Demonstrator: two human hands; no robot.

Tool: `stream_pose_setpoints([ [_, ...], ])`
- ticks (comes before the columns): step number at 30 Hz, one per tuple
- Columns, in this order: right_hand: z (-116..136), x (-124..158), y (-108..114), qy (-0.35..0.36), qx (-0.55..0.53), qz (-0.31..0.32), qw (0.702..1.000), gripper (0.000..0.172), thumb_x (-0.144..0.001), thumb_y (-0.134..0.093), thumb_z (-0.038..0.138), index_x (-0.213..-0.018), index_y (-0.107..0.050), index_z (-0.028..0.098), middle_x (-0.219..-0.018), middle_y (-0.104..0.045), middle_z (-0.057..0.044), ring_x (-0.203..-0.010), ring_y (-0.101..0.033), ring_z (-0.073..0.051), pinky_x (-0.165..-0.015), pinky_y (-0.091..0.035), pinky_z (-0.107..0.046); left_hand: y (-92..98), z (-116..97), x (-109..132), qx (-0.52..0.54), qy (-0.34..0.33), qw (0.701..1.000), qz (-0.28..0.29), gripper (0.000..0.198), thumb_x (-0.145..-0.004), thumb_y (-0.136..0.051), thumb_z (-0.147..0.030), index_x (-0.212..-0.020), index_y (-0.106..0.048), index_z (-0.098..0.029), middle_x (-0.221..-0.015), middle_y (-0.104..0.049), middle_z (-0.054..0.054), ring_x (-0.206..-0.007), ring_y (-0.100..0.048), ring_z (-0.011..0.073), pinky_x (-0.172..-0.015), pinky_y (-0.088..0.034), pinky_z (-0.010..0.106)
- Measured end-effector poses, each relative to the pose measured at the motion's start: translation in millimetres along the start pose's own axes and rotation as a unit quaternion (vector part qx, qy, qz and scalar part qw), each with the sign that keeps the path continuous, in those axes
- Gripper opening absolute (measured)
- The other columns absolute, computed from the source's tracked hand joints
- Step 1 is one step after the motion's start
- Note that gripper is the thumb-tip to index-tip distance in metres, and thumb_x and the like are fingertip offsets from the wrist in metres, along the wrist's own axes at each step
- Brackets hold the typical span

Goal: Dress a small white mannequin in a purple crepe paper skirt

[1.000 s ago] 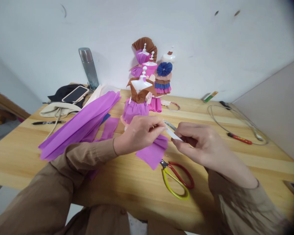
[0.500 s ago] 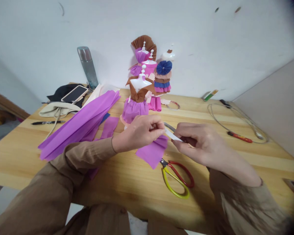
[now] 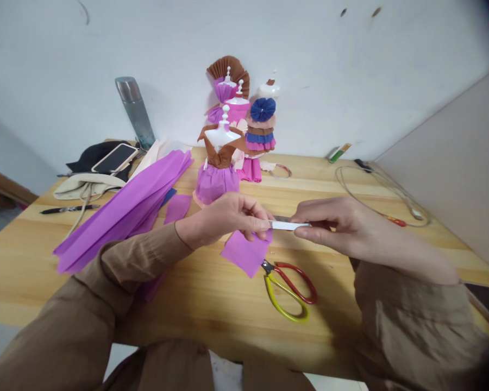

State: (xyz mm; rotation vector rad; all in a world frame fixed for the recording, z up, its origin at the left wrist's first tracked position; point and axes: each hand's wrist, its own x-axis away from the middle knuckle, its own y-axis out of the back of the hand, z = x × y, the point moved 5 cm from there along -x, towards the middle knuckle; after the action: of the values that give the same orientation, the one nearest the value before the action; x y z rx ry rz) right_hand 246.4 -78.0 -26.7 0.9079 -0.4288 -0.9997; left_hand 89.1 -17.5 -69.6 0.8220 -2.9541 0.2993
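Between my two hands, a narrow white strip [image 3: 286,225] with a grey band along its back spans level above the table. My left hand [image 3: 234,217] pinches its left end between thumb and fingers. At the other end, my right hand [image 3: 326,220] is closed on it with thumb and fingertips. Below lies a purple paper piece [image 3: 246,254], partly covered by my left hand. Scissors [image 3: 289,290] with one red and one yellow handle rest beside it, their blades mostly hidden under the purple piece. A small dress form [image 3: 220,157] in a brown top and purple skirt stands behind my left hand.
More small dressed forms [image 3: 262,127] stand near the wall. Long purple sheets [image 3: 126,212], a pen [image 3: 69,209], a phone [image 3: 114,158] and a grey bottle [image 3: 136,114] are at left. A looped cable [image 3: 385,201] and a green item [image 3: 339,153] lie at right.
The white strip has turned from slanting down to the right to nearly level. My hands have shifted slightly, and the whole view has moved a little to the right.
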Motion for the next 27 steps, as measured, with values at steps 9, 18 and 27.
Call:
stream_pose_setpoints([
  [9,8.4,8.2,14.5,0.001,0.053,-0.288,0.956,0.027,-0.084,-0.07,0.03,-0.11,-0.073,0.022,-0.094,-0.065,-0.007,-0.055,-0.051,-0.009,-0.048,-0.04,-0.026,4.0,13.8,-5.4,0.099,-0.01,0.994,-0.05,0.016,-0.068,-0.079,-0.018,-0.069,-0.067,-0.008,-0.066,-0.069,0.004,-0.059,-0.063,0.0073,-0.063,-0.05,0.02],
  [18,37.0,1.6,-12.5,-0.016,0.04,-0.232,0.972,0.017,-0.084,-0.056,0.011,-0.083,-0.073,0.016,-0.057,-0.059,0.002,-0.042,-0.041,-0.007,-0.04,-0.032,-0.021,-3.1,-2.6,2.9,-0.052,-0.121,0.987,-0.089,0.009,-0.071,-0.072,-0.012,-0.063,-0.067,-0.011,-0.07,-0.069,0.002,-0.066,-0.061,0.0084,-0.067,-0.05,0.022],
  [27,44.7,1.8,-16.5,0.015,0.126,-0.22,0.967,0.015,-0.083,-0.054,0.007,-0.078,-0.064,0.017,-0.05,-0.05,0.006,-0.039,-0.039,-0.005,-0.041,-0.032,-0.019,-6.5,-11.9,10.9,-0.25,-0.235,0.93,-0.129,0.017,-0.075,-0.062,-0.011,-0.059,-0.064,-0.015,-0.071,-0.07,0.003,-0.075,-0.067,0.0138,-0.071,-0.052,0.024],
])
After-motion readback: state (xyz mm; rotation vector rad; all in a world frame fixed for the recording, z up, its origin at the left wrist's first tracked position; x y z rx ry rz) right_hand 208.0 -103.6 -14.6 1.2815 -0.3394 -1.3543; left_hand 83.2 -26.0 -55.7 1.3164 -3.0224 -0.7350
